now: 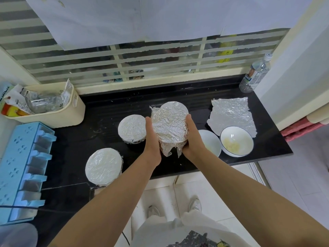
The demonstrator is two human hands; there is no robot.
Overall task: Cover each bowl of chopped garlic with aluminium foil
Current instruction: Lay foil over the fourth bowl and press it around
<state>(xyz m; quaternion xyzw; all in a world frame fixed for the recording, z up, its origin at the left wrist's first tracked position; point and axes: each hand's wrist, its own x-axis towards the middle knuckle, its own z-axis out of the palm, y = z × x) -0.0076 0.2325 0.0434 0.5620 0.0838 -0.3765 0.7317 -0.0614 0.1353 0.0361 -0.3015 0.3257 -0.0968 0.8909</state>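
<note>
Fingers of the left hand [151, 139] and the right hand [193, 138] curl round opposite sides of a round foil-wrapped bowl [170, 127], which is capped in crinkled silver aluminium foil. Each thumb lies pressed along the foil's upper edge. The other fingertips pass beneath the bowl and are hidden. The foil-wrapped bowl sits between the two palms over the middle of the black stone counter [99, 111]. Torn loose ends of foil hang from its near side, between the wrists. Whether it touches the counter cannot be told.

Just right of the right hand stands a plain white bowl [211, 138], uncovered and partly hidden by the wrist, with something pale inside. Close beside it on the right, a white bowl with a dark rim line [247, 139] holds a small heap of pale chopped garlic [231, 146].

Beyond these two bowls a wrinkled loose foil sheet [231, 114] lies flat on the counter. To the left of the hands are two bowls already sealed with foil, a far covered bowl [132, 127] and a near covered bowl [103, 166].

At far left a cream plastic basket [74, 113] holds crumpled packets [35, 100]. Nearer on that side, a pale blue compartmented plastic box [17, 139] lies along the counter's edge. A clear water bottle [254, 75] stands in the far right corner.
</note>
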